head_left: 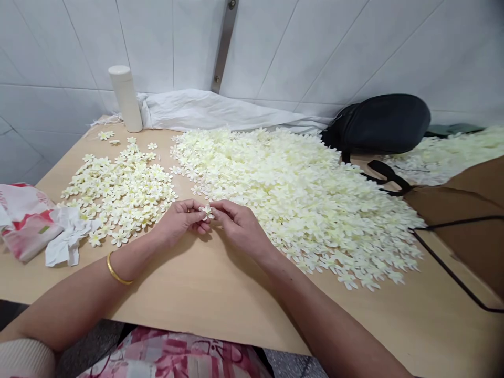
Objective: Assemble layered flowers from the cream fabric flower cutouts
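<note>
Near the middle of the table, a small white flower (207,211) with a pale centre is pinched between my two hands. My left hand (183,218) grips its left side with thumb and fingers, the other fingers curled beneath. On its right side, my right hand (234,220) holds a petal between thumb and forefinger. To the left of my hands lies a smaller heap of white flowers with yellow centres (122,189). A much larger heap of pale yellow-white flowers (291,189) spreads out to the right, reaching close to my right hand.
A cream bottle (126,100) stands at the back left beside a white cloth (205,109). Crumpled tissue (69,233) and a pink-and-white packet (25,220) lie at left. A black case (381,123) sits at back right, near brown cardboard (464,210). A tiled wall (275,47) closes the back.
</note>
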Demonstrator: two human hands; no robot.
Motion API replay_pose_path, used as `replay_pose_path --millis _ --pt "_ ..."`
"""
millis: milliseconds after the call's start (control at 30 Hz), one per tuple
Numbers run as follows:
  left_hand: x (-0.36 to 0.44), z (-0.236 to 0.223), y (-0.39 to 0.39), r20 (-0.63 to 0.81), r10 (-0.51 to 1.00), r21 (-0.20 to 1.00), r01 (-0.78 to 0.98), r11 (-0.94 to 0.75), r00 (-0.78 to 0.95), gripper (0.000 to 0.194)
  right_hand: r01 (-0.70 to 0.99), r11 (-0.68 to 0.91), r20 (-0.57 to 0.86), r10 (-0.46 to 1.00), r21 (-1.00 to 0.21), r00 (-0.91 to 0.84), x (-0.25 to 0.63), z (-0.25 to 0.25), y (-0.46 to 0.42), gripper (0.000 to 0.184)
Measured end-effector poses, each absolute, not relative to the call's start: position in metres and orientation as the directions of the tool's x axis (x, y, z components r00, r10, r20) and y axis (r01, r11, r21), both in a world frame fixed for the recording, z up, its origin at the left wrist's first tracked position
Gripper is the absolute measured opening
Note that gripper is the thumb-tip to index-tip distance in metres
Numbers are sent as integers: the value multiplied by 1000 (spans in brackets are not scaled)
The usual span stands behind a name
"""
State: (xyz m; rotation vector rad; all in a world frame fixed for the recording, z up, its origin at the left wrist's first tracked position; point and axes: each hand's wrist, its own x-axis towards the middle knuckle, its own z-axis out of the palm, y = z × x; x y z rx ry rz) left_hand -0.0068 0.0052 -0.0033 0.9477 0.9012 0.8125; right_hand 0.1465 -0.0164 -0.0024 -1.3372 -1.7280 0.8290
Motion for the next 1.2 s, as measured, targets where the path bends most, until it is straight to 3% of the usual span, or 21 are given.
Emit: replay_pose_path --millis 167,233,400,467,633,733,833,967,1200 --pt "-4 1 2 -297 880 919 -139 369 371 10 492 213 193 977 -844 -92 144 -1 -22 16" --pt "-1 3 -1 -282 902 939 -99 330 327 6 555 298 284 952 -777 -114 140 -3 -25 17" --pt "4 4 -7 -168 965 983 -41 180 201 14 722 514 520 817 -463 -249 133 -10 -26 17" --pt "3 3 -6 -197 956 973 -79 218 219 13 716 491 513 831 -497 -214 134 -11 -24 16" --pt "-2 2 -1 -256 918 937 -155 312 302 13 429 217 233 972 -877 -17 140 -9 -17 16" --pt "-3 3 -1 -233 914 940 -165 299 333 17 160 97 89 995 -982 -54 140 -8 -14 23" --pt "-4 2 -2 -208 910 944 -172 283 358 21 -80 -19 -4 982 -997 -187 138 -6 -14 35" --pt "-3 1 -2 -175 919 957 -160 244 354 31 -266 -158 -70 947 -951 -313 134 -3 -17 37" --pt "-2 3 -3 -183 921 958 -147 246 345 38 -382 -217 -146 968 -898 -205 137 -6 -14 30"
